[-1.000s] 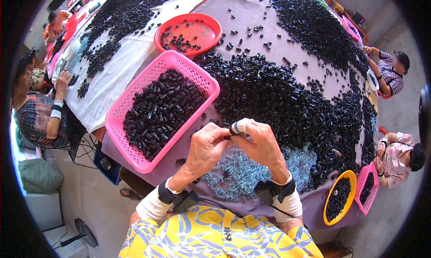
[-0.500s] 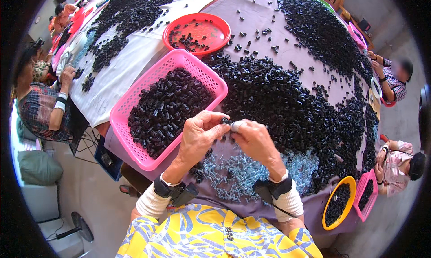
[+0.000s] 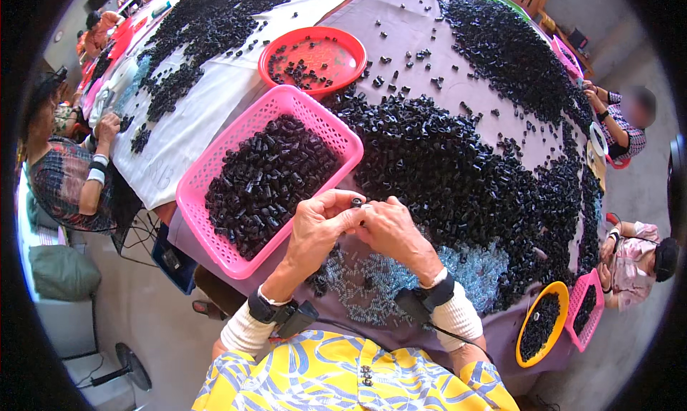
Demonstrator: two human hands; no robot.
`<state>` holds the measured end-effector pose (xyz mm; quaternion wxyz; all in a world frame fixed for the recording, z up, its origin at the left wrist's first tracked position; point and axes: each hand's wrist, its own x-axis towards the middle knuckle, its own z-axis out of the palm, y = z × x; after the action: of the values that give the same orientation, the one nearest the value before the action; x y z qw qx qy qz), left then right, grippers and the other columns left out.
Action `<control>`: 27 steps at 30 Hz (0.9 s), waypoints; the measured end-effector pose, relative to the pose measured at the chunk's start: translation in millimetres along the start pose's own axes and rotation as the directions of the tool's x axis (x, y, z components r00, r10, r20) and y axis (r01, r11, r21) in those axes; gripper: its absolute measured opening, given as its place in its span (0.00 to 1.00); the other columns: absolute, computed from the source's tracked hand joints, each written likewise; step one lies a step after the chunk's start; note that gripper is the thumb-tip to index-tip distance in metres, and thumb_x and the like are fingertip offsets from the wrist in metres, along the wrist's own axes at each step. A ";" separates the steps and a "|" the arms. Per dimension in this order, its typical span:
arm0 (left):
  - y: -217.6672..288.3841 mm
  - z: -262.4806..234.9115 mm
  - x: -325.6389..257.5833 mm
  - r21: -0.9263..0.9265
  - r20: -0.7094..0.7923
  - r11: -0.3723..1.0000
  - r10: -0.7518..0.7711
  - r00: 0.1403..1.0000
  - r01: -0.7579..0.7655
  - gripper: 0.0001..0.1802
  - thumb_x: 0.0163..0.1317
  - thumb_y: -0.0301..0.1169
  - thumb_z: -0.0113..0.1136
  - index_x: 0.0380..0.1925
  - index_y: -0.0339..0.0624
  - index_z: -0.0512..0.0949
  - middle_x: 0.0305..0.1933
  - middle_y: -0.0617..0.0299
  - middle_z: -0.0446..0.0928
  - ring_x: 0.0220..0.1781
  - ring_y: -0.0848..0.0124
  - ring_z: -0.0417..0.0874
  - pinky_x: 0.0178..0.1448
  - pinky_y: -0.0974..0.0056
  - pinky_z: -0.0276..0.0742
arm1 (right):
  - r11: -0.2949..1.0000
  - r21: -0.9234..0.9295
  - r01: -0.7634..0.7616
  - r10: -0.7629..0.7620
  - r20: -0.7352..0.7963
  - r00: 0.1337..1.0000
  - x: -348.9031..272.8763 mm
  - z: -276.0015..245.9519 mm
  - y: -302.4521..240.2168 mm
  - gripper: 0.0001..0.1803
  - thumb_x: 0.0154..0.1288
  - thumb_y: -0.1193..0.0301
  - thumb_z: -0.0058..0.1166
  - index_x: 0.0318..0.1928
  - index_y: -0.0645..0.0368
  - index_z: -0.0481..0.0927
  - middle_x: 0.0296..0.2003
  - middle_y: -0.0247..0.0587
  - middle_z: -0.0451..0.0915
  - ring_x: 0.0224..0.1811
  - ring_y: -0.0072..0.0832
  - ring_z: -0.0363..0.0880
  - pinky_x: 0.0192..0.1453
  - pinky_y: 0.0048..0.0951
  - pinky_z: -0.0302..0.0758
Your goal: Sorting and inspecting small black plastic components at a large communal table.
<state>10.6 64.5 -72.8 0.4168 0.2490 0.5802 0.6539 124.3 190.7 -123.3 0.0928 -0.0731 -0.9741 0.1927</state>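
Observation:
My left hand (image 3: 315, 228) pinches a small black plastic part (image 3: 356, 203) between thumb and index finger, its round hollow end showing. My right hand (image 3: 395, 232) is closed against the left fingertips, just beside that part; whatever its own fingers hold is hidden. Under and left of the hands stands a pink perforated basket (image 3: 187, 187) filled with similar black parts. A big heap of black pieces (image 3: 444, 160) spreads beyond my right hand. Below the hands lies a pile of clear bluish springs (image 3: 372, 282).
A red round tray (image 3: 336, 53) with scattered black pieces stands behind the basket. At the right edge are a yellow bowl (image 3: 562, 311) and a pink basket (image 3: 593, 324). Co-workers sit left (image 3: 68, 175) and right (image 3: 633, 257). Another black heap (image 3: 501, 53) lies far right.
Both hands have come slightly lower in the picture. My right fingers have moved in closer against the left thumb, and less of the black part shows.

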 end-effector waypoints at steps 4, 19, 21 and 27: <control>-6.3 2.0 0.8 -0.026 0.016 0.999 -0.033 0.999 0.033 0.10 0.60 0.25 0.61 0.41 0.34 0.79 0.31 0.63 0.81 0.30 0.80 0.78 0.36 0.74 0.75 | 0.992 0.127 0.012 0.019 -0.237 0.971 -9.7 -46.9 -3.2 0.12 0.48 0.69 0.63 0.32 0.59 0.75 0.25 0.39 0.75 0.28 0.37 0.75 0.38 0.37 0.68; -7.6 34.7 7.8 -0.251 0.131 0.963 -0.067 0.989 0.099 0.11 0.61 0.24 0.60 0.43 0.33 0.77 0.37 0.59 0.81 0.36 0.74 0.83 0.43 0.67 0.82 | 0.985 0.150 0.088 -0.016 -0.426 0.904 -27.1 -74.7 -3.9 0.11 0.55 0.68 0.61 0.34 0.60 0.76 0.26 0.40 0.77 0.30 0.37 0.77 0.41 0.38 0.69; -8.6 37.7 8.9 -0.275 0.106 0.959 -0.044 0.993 0.072 0.11 0.61 0.23 0.60 0.44 0.34 0.76 0.36 0.57 0.81 0.36 0.73 0.83 0.43 0.67 0.83 | 0.982 0.176 0.069 0.015 -0.437 0.899 -29.8 -72.2 -4.5 0.08 0.56 0.72 0.58 0.34 0.61 0.76 0.26 0.40 0.76 0.30 0.38 0.76 0.43 0.37 0.69; -14.5 38.9 10.7 -0.264 0.140 0.959 -0.068 0.988 0.103 0.12 0.62 0.26 0.60 0.45 0.35 0.77 0.36 0.57 0.82 0.36 0.72 0.84 0.43 0.66 0.82 | 0.999 0.028 0.039 -0.026 -0.354 0.935 -30.1 -78.9 -6.5 0.08 0.53 0.76 0.58 0.35 0.63 0.77 0.27 0.41 0.77 0.31 0.37 0.76 0.43 0.37 0.70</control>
<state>40.2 94.5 -80.7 0.5116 0.2061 0.4674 0.6909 169.4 208.0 -53.7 0.2707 -0.0888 -0.9392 0.1919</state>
